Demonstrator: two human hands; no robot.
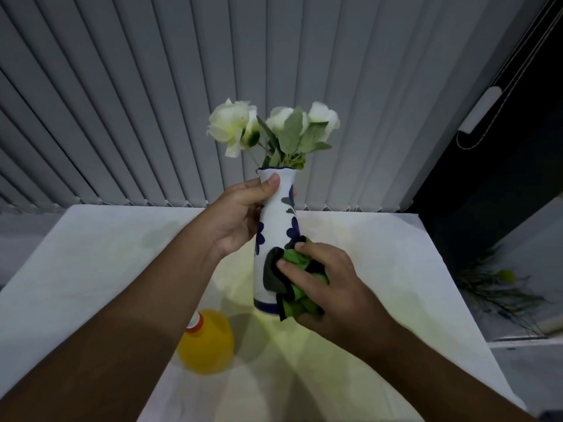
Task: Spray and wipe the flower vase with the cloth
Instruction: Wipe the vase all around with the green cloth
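The flower vase (275, 239) stands upright over the white table (91, 269), its long axis vertical, white flowers (268, 126) rising from the mouth. The left hand (240, 214) grips the neck, thumb near the rim. The right hand (329, 287) is closed on the bunched green cloth (297, 281), pressed against the lower right of the body — so wiping likely runs along that axis. The yellow spray bottle (207, 342) sits below left, nearer the left arm.

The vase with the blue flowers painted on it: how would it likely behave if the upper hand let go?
The vase looks like glazed ceramic, so probably slick and breakable. It is tall with a narrow base, and the white flowers add weight on top, so it may tip easily. For now the left hand steadies its neck.
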